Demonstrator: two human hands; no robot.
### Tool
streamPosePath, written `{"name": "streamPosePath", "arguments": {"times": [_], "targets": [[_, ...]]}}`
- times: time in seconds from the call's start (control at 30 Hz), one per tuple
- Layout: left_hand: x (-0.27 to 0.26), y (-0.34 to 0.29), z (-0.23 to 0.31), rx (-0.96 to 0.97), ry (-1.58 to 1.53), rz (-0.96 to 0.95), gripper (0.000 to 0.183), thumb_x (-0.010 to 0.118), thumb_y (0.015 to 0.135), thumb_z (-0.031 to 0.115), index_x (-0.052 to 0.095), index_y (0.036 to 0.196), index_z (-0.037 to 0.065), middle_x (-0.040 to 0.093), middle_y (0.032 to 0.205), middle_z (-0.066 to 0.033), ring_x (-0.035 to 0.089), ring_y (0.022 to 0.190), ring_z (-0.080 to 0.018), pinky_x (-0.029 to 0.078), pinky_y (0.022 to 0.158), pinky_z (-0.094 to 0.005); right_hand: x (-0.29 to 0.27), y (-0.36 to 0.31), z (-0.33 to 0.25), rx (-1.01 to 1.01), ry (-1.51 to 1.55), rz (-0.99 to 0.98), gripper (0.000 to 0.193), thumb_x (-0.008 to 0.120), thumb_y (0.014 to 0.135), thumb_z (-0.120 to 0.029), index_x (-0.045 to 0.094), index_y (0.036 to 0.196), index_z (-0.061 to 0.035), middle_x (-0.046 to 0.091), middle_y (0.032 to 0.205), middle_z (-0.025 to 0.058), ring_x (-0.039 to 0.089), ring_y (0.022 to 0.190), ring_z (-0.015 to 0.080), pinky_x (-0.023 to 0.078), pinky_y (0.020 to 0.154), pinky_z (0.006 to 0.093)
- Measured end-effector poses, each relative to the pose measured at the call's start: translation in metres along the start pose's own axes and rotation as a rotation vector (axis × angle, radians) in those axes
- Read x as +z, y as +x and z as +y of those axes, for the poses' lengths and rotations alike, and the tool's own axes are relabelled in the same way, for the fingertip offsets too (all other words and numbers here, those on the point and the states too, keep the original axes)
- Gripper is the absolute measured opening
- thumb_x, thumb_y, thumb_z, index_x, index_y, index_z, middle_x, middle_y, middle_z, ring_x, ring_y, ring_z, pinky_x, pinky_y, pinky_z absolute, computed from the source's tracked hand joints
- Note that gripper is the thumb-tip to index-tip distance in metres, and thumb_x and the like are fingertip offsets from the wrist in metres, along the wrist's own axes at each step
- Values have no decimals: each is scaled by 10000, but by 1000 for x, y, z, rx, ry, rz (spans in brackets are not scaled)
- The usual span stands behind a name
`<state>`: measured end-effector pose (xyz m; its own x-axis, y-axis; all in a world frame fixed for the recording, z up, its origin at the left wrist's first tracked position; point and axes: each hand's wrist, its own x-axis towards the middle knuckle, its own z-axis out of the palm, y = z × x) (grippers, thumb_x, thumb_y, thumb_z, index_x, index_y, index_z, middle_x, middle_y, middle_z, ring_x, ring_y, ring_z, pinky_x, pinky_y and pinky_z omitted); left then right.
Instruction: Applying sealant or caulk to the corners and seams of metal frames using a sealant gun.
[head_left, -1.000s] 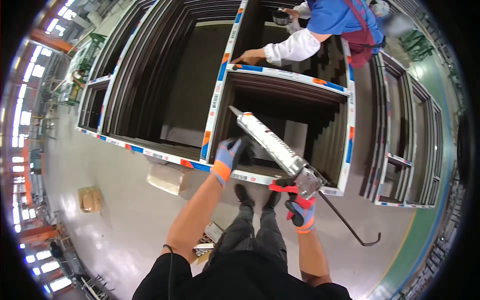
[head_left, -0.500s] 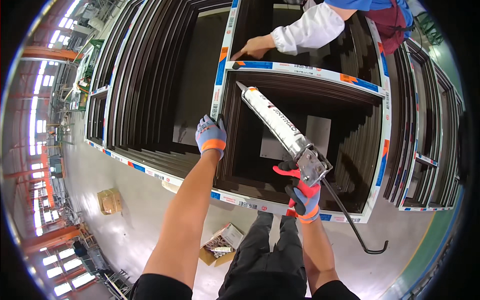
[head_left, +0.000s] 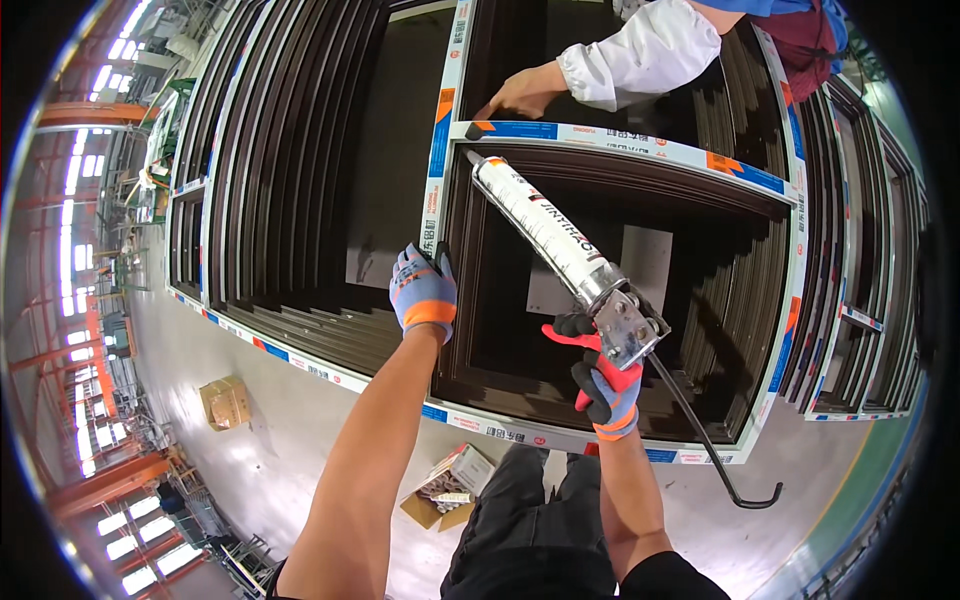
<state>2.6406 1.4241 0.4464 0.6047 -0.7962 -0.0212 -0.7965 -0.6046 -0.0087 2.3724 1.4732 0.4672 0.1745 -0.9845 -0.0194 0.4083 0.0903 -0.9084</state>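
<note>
My right hand (head_left: 612, 395), in a grey-blue and orange glove, is closed round the red handle of a caulking gun (head_left: 627, 325). A white sealant tube (head_left: 540, 225) lies in the gun, pointing up and to the left. Its nozzle (head_left: 472, 156) reaches the inner corner where two bars of the top dark window frame (head_left: 437, 150) meet. My left hand (head_left: 423, 288), gloved the same way, grips the frame's middle bar below that corner, thumb on the right side. White, blue and orange protective tape covers the frame's face.
Across the frames, a co-worker's hand (head_left: 525, 92) with a white sleeve (head_left: 640, 60) reaches to the other side of the same joint. More stacked frames (head_left: 855, 300) stand at the right. On the floor are an open carton of tubes (head_left: 447, 488) and a closed cardboard box (head_left: 226, 402).
The nozzle has moved up and left into the frame corner. The co-worker's hand stays by the joint, with its fingers now lower behind the crossbar. My left hand keeps its hold.
</note>
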Motion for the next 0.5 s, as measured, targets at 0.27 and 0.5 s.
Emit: {"name": "streamPosePath", "arguments": {"times": [0.27,0.5], "targets": [[-2,-1,2,-12,-49,-24,456,557,934,389,560,1144,-16,623,1129,-175,602,1073,-331,494,903,-417,1,-7,-9,69,-159,-25,469,610,746,46,591,1214,24,667,1076,126,492,480,71,354,397,203],[-1,0,1,-8,-18,-14,487,556,935,397,550,1184,-22,616,1148,-185,592,1092,-330,493,909,-416,2,-8,-8,147,-161,7,416,587,779,29,606,1194,35,677,1046,94,464,451,62,361,401,208]]}}
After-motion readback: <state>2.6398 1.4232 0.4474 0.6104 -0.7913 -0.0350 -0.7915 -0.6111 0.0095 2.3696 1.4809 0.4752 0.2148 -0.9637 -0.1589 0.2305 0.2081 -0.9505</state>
